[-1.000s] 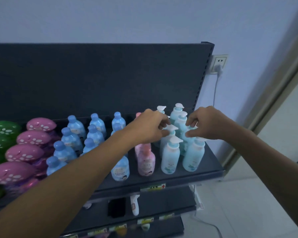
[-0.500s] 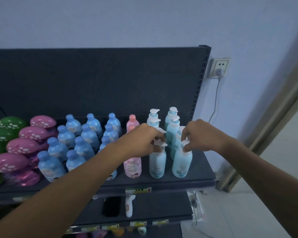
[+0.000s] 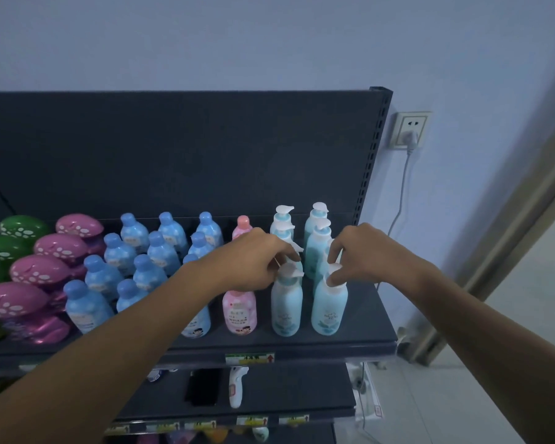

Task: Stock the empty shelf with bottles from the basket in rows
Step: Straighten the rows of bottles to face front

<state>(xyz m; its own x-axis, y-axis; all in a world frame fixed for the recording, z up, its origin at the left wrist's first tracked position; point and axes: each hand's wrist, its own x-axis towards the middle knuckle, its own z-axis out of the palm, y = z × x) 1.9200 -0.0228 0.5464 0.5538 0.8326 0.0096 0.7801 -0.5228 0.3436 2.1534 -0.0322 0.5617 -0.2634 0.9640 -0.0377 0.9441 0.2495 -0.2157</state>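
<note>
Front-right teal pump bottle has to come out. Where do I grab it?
Probably take the teal pump bottle by its round body, from the front or right: it stands upright in the front row, bare shelf on its right, a neighbour bottle close on its left.

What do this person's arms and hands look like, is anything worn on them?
The left forearm and right forearm are bare, no sleeves in view. The left hand and right hand wear no gloves; no watch, bracelet or ring shows.
</note>
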